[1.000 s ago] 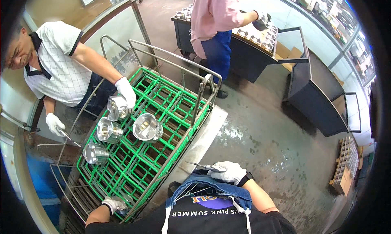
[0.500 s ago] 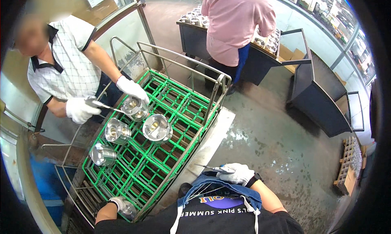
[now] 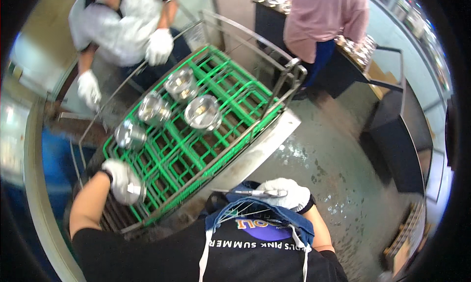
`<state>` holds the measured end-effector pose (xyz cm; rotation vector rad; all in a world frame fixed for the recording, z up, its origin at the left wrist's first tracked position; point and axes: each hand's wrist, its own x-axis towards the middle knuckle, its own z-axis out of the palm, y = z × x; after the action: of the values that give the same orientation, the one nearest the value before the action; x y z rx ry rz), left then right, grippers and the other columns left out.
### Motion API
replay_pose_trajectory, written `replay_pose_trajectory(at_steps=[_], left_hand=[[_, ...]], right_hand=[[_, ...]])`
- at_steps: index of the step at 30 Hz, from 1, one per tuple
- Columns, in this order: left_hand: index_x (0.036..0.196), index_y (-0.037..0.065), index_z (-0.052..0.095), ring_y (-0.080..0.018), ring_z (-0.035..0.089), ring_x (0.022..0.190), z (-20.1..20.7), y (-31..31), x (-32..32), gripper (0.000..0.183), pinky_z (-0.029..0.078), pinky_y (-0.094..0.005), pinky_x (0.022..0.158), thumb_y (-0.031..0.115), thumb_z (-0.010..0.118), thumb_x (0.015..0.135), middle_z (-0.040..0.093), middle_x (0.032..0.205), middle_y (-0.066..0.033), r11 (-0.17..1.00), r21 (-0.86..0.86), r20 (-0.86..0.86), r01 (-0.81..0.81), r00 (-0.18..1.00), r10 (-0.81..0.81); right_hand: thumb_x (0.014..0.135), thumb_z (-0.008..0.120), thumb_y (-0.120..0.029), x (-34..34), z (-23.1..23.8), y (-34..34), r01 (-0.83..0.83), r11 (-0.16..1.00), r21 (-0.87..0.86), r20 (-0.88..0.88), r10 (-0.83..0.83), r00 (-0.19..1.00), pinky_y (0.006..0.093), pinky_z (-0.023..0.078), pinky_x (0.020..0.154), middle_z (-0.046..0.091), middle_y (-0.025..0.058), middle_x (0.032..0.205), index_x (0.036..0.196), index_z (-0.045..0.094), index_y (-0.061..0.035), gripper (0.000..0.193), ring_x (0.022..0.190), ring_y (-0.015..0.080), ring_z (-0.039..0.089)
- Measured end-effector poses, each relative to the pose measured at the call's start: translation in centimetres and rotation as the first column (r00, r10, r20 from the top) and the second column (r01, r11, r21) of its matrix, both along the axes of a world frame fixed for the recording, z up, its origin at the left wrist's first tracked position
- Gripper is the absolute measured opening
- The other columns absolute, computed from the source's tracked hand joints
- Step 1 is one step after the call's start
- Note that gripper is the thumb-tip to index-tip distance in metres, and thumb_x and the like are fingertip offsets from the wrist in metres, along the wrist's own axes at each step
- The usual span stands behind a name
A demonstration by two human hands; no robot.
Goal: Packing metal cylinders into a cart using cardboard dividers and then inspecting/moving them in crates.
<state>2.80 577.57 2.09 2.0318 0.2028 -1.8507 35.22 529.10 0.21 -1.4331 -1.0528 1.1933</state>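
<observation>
Left hand (image 3: 120, 180), gloved, has come up onto the green rack (image 3: 196, 134), fingers closed around a steel cup (image 3: 133, 191) at its near edge. Right hand (image 3: 289, 193) grips thin tongs (image 3: 255, 192) as before.

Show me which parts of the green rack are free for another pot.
The rack's right half, toward the cart rail, is bare. The near cells beside the left hand are free. The far-left side is crowded with four pots.

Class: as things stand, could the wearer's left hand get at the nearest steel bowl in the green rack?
Probably yes. The left hand is already at the rack edge, and the nearest bowl sits just beyond with nothing between; the hand already holds a metal piece, though.
</observation>
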Motion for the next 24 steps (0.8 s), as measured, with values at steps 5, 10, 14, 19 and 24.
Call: replay_pose_trajectory(at_steps=[5,10,14,19,24], left_hand=[[0.102,0.011,0.073,-0.0349,0.071,0.089,4.8,-3.9,3.5,0.035,0.056,-0.0427,0.079,0.038,0.062,0.082,0.073,0.098,-0.0177,0.590,0.597,0.640,-0.544,0.766,0.058],[0.099,-0.001,0.070,-0.0267,0.070,0.060,3.6,-5.3,7.1,0.029,0.053,-0.0380,0.042,0.018,0.069,0.077,0.072,0.084,-0.0188,0.189,-0.083,0.744,-0.978,0.066,0.665],[0.101,0.005,0.065,-0.0219,0.061,0.051,-0.2,-3.9,7.8,0.029,0.046,-0.0381,0.038,0.019,0.070,0.076,0.066,0.076,-0.0090,0.202,0.012,0.825,-0.979,0.124,0.551],[0.115,0.005,0.064,-0.0378,0.069,0.100,-1.0,-5.1,10.9,0.048,0.056,-0.0457,0.081,0.038,0.072,0.080,0.061,0.122,-0.0218,0.459,0.539,0.823,-0.706,0.556,-0.110],[0.101,0.000,0.065,-0.0309,0.070,0.080,-4.4,-9.2,14.0,0.022,0.053,-0.0464,0.064,0.016,0.055,0.089,0.068,0.095,-0.0142,0.436,0.615,0.783,-0.657,0.443,-0.436]], right_hand=[[0.086,0.077,-0.027,-1.1,1.6,4.9,0.035,0.998,0.043,0.363,-0.048,0.931,0.0366,0.053,0.066,0.066,0.0096,0.077,0.095,0.072,-0.0139,0.017,0.072,0.0290,0.067],[0.086,0.078,-0.027,-1.0,0.3,5.0,-0.131,0.945,0.298,0.498,-0.038,0.866,0.0341,0.055,0.068,0.069,0.0082,0.081,0.095,0.072,-0.0125,0.018,0.075,0.0279,0.069],[0.086,0.077,-0.025,-1.2,1.5,4.3,0.038,0.985,-0.167,0.396,0.032,0.918,0.0333,0.054,0.072,0.072,0.0107,0.087,0.090,0.071,-0.0101,0.016,0.077,0.0248,0.070],[0.085,0.076,-0.024,-0.9,2.7,4.8,0.113,0.926,-0.361,0.280,-0.008,0.960,0.0355,0.055,0.074,0.074,0.0076,0.089,0.093,0.071,-0.0124,0.015,0.084,0.0239,0.072],[0.086,0.073,-0.020,-0.9,2.0,5.7,0.077,0.980,-0.182,0.223,-0.035,0.974,0.0310,0.056,0.079,0.076,0.0080,0.097,0.108,0.075,-0.0147,0.022,0.088,0.0215,0.072]])
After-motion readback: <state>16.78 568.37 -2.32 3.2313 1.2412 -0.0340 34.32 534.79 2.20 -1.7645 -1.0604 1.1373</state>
